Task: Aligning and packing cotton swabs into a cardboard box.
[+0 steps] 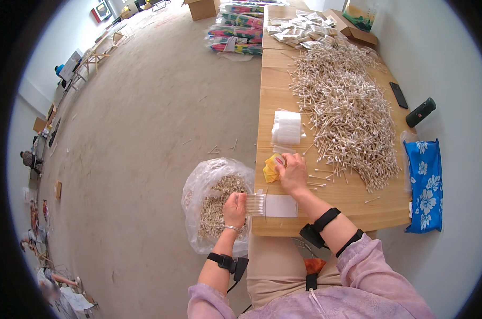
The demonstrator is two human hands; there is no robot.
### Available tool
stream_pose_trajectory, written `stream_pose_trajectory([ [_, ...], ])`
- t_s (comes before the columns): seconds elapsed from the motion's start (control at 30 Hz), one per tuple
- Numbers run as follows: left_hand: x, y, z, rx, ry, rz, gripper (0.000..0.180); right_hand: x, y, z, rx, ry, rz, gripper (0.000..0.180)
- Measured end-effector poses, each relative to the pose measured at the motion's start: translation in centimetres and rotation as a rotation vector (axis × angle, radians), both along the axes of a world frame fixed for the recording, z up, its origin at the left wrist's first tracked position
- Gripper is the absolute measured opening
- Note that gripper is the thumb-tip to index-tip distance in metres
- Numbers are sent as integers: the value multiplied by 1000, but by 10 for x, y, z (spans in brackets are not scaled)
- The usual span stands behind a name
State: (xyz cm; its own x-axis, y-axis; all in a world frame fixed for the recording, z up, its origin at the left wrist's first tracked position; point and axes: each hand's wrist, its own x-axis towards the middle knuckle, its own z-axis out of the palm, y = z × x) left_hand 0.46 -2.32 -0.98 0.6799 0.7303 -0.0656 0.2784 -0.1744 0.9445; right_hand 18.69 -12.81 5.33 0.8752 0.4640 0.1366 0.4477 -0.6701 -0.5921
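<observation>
Swab bundle (255,204) – lower centre of frame, at table (358,204) near edge, pinched in left hand (234,209), fingers clenched round it. Right hand (293,173) lies fingers curled on table by yellow packet (271,168); grasp of anything: can't tell. Best practice, judged: keep sticks level & tips flush w/ white sleeve (281,206) before sliding. Count: 1 bundle, 1 sleeve, 1 loose swab heap (347,106), 1 floor bag (211,204), 1 clear-bag stack (287,127).

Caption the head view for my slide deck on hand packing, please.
Left hand holds a clear packet of cotton swabs at the wooden table edge; right hand rests near the swab heap.
</observation>
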Motion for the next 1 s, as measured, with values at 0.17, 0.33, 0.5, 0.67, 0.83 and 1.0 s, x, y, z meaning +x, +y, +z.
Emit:
stream_pose_trajectory([
  [0.17,5,-4,8,13,-15,-8,34,17,-8,-3,180,133,-46,19],
  [0.33,4,-1,3,80,12,-5,34,3,-26,13,466,576,-128,20],
  [0.5,2,-1,4,82,28,15,35,-58,-44,16,531,1023,-117,21],
  [0.67,6,-4,8,73,-7,26,33,-80,-43,11,451,1085,-170,19],
  [0.83,5,-6,12,86,16,41,33,-88,-35,10,437,1039,-211,20],
  [1.0,4,-7,15,121,25,52,33,-100,-23,0,458,975,-225,20],
])
